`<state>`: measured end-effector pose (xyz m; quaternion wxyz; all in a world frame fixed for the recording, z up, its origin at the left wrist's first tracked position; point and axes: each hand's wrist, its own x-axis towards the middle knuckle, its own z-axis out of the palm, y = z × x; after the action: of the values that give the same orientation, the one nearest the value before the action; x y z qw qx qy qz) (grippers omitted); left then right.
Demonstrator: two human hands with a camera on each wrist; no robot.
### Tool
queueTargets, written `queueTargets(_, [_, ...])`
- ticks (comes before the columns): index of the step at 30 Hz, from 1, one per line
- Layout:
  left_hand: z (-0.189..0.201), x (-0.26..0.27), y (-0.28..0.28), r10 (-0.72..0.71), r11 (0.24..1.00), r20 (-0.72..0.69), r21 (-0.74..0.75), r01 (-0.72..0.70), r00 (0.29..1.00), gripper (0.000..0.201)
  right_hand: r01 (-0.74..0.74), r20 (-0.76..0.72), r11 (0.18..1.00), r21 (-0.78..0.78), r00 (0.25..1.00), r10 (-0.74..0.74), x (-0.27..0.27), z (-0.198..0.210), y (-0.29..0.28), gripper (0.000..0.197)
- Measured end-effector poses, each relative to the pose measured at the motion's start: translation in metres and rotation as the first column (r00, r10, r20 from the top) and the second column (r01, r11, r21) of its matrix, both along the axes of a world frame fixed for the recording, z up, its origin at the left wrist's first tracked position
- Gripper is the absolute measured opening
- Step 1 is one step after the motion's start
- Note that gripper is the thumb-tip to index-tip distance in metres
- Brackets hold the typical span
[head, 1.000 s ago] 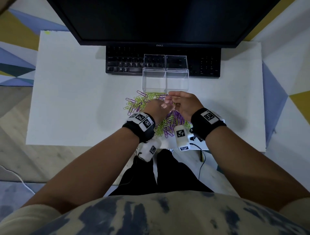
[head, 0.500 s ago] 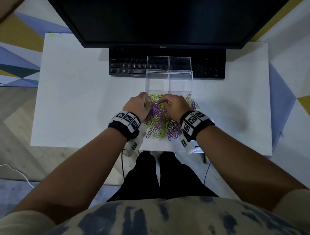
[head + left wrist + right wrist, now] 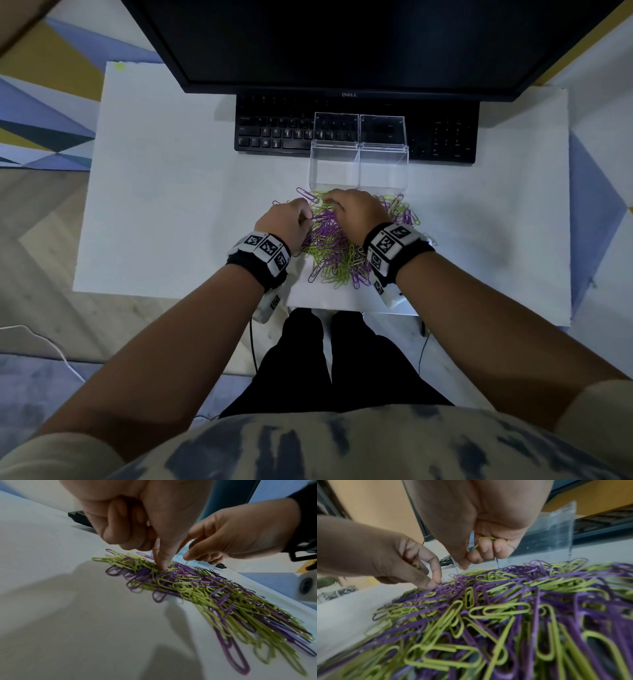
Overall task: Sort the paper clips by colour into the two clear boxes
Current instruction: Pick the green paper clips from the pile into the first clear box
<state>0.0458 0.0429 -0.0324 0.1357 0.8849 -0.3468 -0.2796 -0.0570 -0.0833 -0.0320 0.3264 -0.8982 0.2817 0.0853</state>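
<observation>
A mixed heap of purple and green paper clips (image 3: 337, 255) lies on the white table (image 3: 154, 205), just in front of two empty clear boxes, left (image 3: 332, 171) and right (image 3: 385, 171). My left hand (image 3: 308, 214) is at the heap's far left; its thumb and forefinger pinch a green clip at the heap (image 3: 161, 566), the other fingers curled. My right hand (image 3: 330, 202) hovers over the heap's far edge. In the right wrist view it (image 3: 465, 563) keeps a green clip (image 3: 485, 538) tucked in its curled fingers, thumb and forefinger pointing down.
A black keyboard (image 3: 274, 133) lies right behind the boxes, under a dark monitor (image 3: 342, 44). The heap reaches close to the table's near edge (image 3: 342, 305). Bare table stretches to the left and right of the heap.
A second ago both hands met in the air just before the boxes. They have since dropped apart onto the heap's far side, and in the last half second barely moved.
</observation>
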Motion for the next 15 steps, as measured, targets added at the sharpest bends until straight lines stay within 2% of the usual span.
queueTargets(3, [-0.002, 0.003, 0.002, -0.008, 1.000, 0.013, 0.015, 0.008, 1.000, 0.009, -0.063, -0.076, 0.995, -0.077, 0.995, 0.057, 0.004, -0.006, 0.000, 0.042])
queueTargets(6, [-0.003, 0.007, 0.007, -0.037, 0.998, 0.000, 0.041, 0.037, 0.999, 0.011, -0.014, -0.059, 0.996, -0.088, 0.998, 0.009, -0.001, -0.006, -0.002, 0.024])
queueTargets(8, [-0.001, 0.009, 0.010, -0.030, 1.000, -0.041, 0.002, 0.030, 0.999, 0.011, 0.029, -0.046, 0.997, -0.067, 0.998, -0.032, -0.004, -0.004, -0.005, 0.016])
queueTargets(11, [0.004, 0.013, 0.012, 0.040, 0.993, -0.179, -0.105, -0.059, 0.983, 0.011, 0.134, 0.002, 0.989, 0.063, 0.991, -0.134, -0.010, -0.002, -0.006, 0.011])
queueTargets(15, [0.011, 0.018, 0.010, 0.127, 0.967, -0.333, -0.168, -0.191, 0.934, 0.011, 0.343, 0.049, 0.892, 0.294, 0.927, -0.372, -0.016, 0.001, -0.006, 0.004])
